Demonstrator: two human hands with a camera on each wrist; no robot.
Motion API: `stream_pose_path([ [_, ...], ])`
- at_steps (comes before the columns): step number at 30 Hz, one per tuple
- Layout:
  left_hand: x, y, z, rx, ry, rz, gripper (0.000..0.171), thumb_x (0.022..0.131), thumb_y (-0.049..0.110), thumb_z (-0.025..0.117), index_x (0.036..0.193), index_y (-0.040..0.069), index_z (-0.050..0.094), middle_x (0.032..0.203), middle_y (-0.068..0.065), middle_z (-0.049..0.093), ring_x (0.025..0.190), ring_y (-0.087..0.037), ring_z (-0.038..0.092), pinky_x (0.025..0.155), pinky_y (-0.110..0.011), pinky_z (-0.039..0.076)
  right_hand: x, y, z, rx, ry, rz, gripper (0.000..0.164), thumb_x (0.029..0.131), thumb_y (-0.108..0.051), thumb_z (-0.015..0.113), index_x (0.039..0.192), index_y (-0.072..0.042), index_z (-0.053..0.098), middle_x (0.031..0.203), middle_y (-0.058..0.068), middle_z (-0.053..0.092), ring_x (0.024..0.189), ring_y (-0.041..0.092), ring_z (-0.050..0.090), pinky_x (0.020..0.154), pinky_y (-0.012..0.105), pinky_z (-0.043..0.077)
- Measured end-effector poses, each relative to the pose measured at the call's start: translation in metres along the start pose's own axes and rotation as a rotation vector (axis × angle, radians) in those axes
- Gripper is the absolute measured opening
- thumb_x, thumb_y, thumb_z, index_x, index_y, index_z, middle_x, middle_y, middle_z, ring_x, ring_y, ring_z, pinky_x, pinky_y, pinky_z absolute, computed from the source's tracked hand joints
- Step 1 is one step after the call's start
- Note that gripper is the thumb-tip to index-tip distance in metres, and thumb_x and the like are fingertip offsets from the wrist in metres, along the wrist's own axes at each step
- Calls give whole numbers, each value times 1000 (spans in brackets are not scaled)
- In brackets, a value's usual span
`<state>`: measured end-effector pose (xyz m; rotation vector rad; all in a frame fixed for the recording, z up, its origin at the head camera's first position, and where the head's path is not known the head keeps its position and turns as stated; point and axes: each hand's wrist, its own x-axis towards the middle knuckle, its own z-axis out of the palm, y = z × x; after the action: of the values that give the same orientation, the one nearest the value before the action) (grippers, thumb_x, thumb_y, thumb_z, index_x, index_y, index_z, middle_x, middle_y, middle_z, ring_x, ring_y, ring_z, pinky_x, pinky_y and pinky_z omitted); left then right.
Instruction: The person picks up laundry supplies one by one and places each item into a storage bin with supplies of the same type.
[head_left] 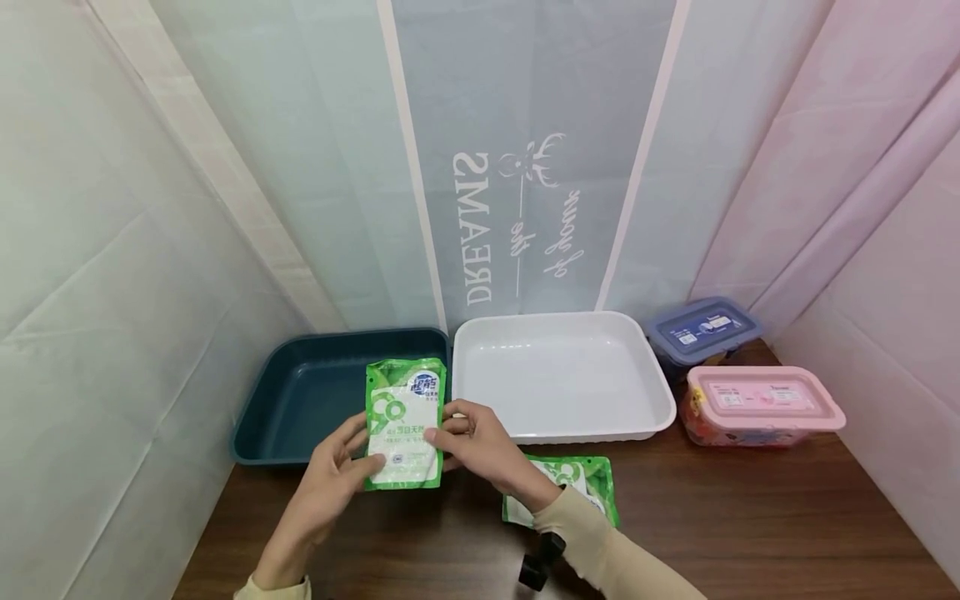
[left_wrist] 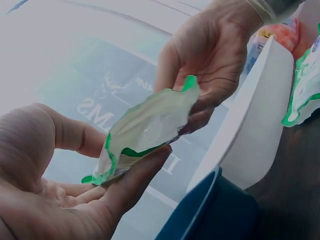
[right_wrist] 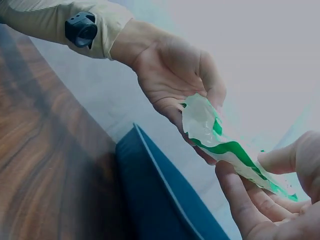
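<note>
Green-and-white packet point(head_left: 405, 429): up in the air between the two sets of fingers, nearly upright, its printed front towards the person and its top edge standing above the fingertips.
Left hand point(head_left: 328, 477): pinching the packet near its lower left edge, thumb laid over the front, the other fingers behind.
Right hand point(head_left: 483, 446): pinching the opposite edge a little higher, thumb on the print, fingers round the back; how hard either hand squeezes, I can't tell from here.
Teal tray point(head_left: 315, 392): on the table just beyond the left fingers, part of its right end hidden behind the packet.
White tray point(head_left: 555, 375): beyond the right fingers and off to their right, side by side with the teal one.
Second packet point(head_left: 596, 475): lying on the table to the right of the right fingers and nearer the person, partly hidden by the right forearm.
Pink-lidded box point(head_left: 765, 404): well to the right of the right fingers, past the white tray.
Blue-lidded box point(head_left: 705, 329): farther from those fingers, just behind the pink one.
Wood-grain table point(head_left: 750, 508): below all the fingers.
Printed curtain point(head_left: 517, 92): hanging past the trays, "DREAMS" reading reversed.
</note>
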<state>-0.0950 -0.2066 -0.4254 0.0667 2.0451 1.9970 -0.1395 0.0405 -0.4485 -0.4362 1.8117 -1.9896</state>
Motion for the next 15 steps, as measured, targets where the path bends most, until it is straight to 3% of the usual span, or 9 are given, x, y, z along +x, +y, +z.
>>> stream_pose_path([
  [8, 8, 9, -11, 98, 66, 41, 75, 108, 5, 60, 170, 2, 17, 168, -28, 35, 104, -13, 76, 82, -35, 65, 20, -10, 6, -106, 54, -30, 27, 103, -17, 72, 123, 0, 63, 107, 14, 77, 85, 18, 77, 82, 50, 66],
  [15, 26, 7, -24, 144, 108, 30, 74, 109, 7, 60, 170, 2, 18, 169, -27, 34, 102, -6, 74, 84, -31, 65, 45, -8, 10, -186, 85, -56, 27, 104, -18, 71, 123, -1, 64, 107, 13, 77, 85, 15, 74, 81, 44, 66],
])
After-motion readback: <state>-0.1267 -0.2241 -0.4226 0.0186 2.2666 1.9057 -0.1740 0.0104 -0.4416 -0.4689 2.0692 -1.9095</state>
